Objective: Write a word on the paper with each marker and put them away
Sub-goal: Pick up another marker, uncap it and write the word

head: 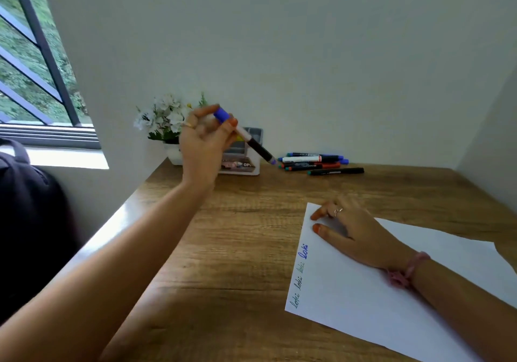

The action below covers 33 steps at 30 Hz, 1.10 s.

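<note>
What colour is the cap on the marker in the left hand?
Blue, on the marker held by the left hand; the head view shows it.

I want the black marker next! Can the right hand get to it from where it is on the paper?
Probably yes. The right hand lies flat on the paper, and only bare desk shows between it and the black marker, which lies nearest of the marker pile. The left hand holds a blue marker well aside.

The wooden desk (237, 249) bears paper (391, 300), loose markers (316, 162), an organizer (246, 163) and a flowerpot (173, 153).
</note>
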{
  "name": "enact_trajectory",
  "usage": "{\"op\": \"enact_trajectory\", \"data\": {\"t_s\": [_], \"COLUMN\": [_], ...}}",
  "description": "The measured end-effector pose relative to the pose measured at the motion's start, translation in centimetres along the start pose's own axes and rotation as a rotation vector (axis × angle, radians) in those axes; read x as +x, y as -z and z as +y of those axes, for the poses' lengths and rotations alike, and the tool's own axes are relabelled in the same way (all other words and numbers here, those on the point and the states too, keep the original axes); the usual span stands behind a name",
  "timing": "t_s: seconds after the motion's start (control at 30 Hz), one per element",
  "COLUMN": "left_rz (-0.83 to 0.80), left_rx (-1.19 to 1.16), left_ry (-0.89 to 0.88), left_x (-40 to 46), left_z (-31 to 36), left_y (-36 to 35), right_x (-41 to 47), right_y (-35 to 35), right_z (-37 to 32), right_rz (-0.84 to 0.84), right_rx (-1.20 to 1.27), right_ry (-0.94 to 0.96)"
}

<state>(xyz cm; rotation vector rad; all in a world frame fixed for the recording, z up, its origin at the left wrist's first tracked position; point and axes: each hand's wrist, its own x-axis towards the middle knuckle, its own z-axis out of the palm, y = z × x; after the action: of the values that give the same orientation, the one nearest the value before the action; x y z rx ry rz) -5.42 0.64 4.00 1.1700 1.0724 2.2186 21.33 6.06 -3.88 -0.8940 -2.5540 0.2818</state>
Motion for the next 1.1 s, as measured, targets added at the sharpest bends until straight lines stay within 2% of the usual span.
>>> {"op": "enact_trajectory", "data": {"t_s": [0.1, 0.17, 0.3, 0.63, 0.83, 0.93, 1.0, 1.1], "left_rz": [0.023, 0.035, 0.03, -0.202, -0.221, -0.167, -0.1, -0.012], "left_rx": [0.257, 0.438, 0.683, 1.047, 1.143, 1.081, 1.028, 1.083], "left_ry": [-0.261, -0.334, -0.357, -0.315, -0.309, -0.331, -0.402, -0.595], "left_x": [3.8, 6.0, 8.7, 8.9, 9.1, 8.9, 8.7, 8.1], "left_z": [1.6, 1.8, 0.2, -4.4, -4.0, -3.2, -2.7, -2.0], "left_y": [0.5, 0.5, 0.8, 2.2, 2.4, 2.2, 1.9, 0.7], "right_x": [0.0, 0.0, 0.0, 0.1, 0.1, 0.1, 0.1, 0.1], "right_y": [0.0, 0.0, -0.1, -0.2, -0.2, -0.3, -0.3, -0.3], "right_z": [0.1, 0.1, 0.2, 0.4, 0.4, 0.4, 0.4, 0.4], "right_rz": [-0.001, -0.006, -0.003, -0.009, -0.003, 0.0, -0.006, -0.014], "right_rx": [0.008, 0.004, 0.01, 0.017, 0.024, 0.024, 0.024, 0.016], "right_ry": [-0.004, -0.002, 0.0, -0.011, -0.016, -0.018, -0.025, -0.031]}}
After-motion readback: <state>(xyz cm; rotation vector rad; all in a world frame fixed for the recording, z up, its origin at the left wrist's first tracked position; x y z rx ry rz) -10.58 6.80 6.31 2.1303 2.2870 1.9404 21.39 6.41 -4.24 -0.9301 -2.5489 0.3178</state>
